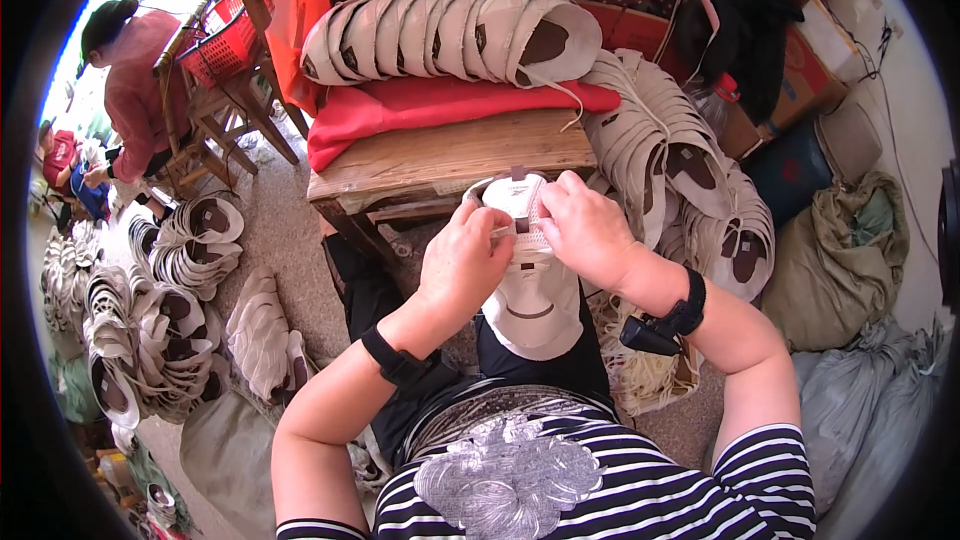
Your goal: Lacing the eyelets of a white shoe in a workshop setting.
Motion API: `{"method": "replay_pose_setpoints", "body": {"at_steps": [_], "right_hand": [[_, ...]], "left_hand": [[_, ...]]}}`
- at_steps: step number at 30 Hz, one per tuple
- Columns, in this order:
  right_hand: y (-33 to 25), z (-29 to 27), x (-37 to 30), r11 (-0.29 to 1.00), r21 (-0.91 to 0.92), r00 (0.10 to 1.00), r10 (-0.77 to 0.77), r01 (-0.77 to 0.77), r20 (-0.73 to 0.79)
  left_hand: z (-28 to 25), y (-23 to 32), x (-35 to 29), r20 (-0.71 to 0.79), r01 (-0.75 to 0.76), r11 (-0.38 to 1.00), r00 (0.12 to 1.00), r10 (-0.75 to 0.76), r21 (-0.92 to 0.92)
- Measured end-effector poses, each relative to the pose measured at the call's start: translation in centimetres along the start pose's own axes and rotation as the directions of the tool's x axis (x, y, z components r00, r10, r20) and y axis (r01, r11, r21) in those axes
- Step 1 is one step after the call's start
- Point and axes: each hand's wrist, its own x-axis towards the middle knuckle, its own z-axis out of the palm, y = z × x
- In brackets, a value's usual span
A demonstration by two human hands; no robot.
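Observation:
A cream shoe upper point(535, 308) lies over my lap, its toe toward me and its tongue with a small brown tab pointing away. My left hand point(463, 252) is closed at the left edge of its lacing opening, thumb and fingertips pinched together. On the opposite edge my right hand point(590, 230) grips the upper, fingers bent over the eyelet strip. A pale strand loops beside the tongue near my left fingers; its ends are hidden. Both wrists wear black bands, and a small dark device hangs by the right one.
Ahead stands a wooden bench point(460, 152) with red cloth point(400, 110) and a nested row of uppers point(440, 35). More stacked uppers point(690, 170) lie right, others point(150, 340) on the left floor. Pale laces point(645, 370) fill a box by my right knee. A person point(150, 80) is at far left.

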Motion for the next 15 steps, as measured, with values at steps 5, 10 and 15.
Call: {"method": "replay_pose_setpoints", "body": {"at_steps": [5, 10, 15], "right_hand": [[0.2, 1.5, -0.3, 0.996, 0.088, 0.999, -0.031, 0.035, -0.043], [0.1, 0.9, -0.3, 0.983, 0.176, 0.999, -0.038, 0.040, -0.020], [-0.7, 1.7, -0.1, 0.990, 0.139, 1.000, 0.008, -0.004, -0.025]], "left_hand": [[0.3, -0.1, 0.2, 0.011, 0.019, 1.000, 1.000, -0.019, 0.005], [0.4, -0.6, -0.1, 0.027, 0.083, 0.973, 0.997, -0.079, -0.213], [0.6, -2.1, -1.2, -0.097, 0.006, 0.882, 0.994, -0.059, -0.472]]}}
